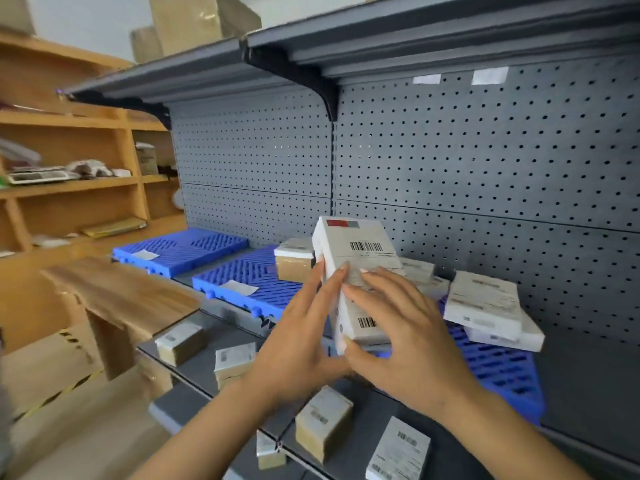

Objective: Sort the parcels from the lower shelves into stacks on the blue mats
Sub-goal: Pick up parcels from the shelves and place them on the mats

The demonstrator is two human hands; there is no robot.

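Two hands, left (294, 344) and right (408, 341), clasping white parcel (356, 258), barcode label, text unreadable

Premises: parcel storeroom or small warehouse. Evidence: grey steel shelving (450, 39) with pegboard backing (485, 161), blue mats (180, 249) on the shelf, barcode-labelled parcels (481, 303), cardboard boxes (194, 22) on top, and wooden racking (69, 188) holding a weighing scale (36, 175).

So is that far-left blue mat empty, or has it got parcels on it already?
No parcels on it. The far-left blue mat carries only a small white paper slip; the rest of its ribbed top shows bare.
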